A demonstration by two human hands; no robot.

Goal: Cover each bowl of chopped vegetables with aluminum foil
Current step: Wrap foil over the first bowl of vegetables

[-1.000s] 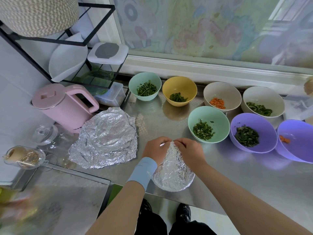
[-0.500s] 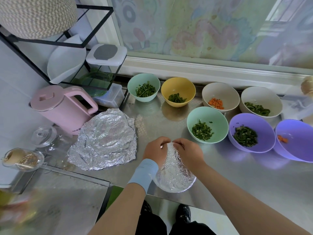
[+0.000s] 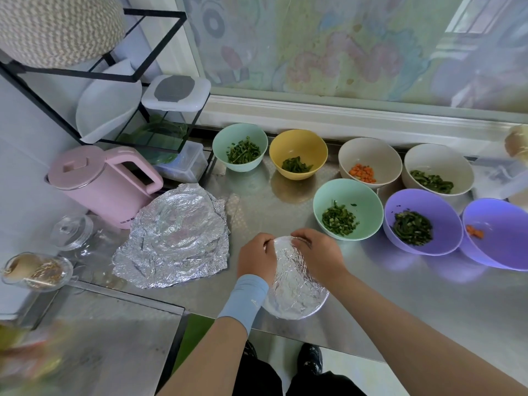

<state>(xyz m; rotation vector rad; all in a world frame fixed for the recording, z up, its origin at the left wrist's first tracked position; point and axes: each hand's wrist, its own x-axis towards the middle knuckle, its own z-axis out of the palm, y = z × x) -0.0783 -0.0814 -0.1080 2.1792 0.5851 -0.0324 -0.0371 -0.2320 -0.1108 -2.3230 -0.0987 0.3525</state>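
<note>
A foil-covered bowl stands near the front edge of the steel counter. My left hand and my right hand curl over its far rim and press the foil down there. A crumpled stack of foil sheets lies to the left. Several uncovered bowls stand behind: a mint one with chopped greens, a purple one with greens, another purple one with carrot bits, a mint one, a yellow one, and two beige ones.
A pink kettle stands at the left beside a black wire rack with containers. A glass lid and a glass jar sit at the front left. A lower steel surface lies beyond the counter's left corner.
My hands stay on the far rim of the foil-covered bowl; the fingers have spread slightly apart along the edge. Nothing else moved.
</note>
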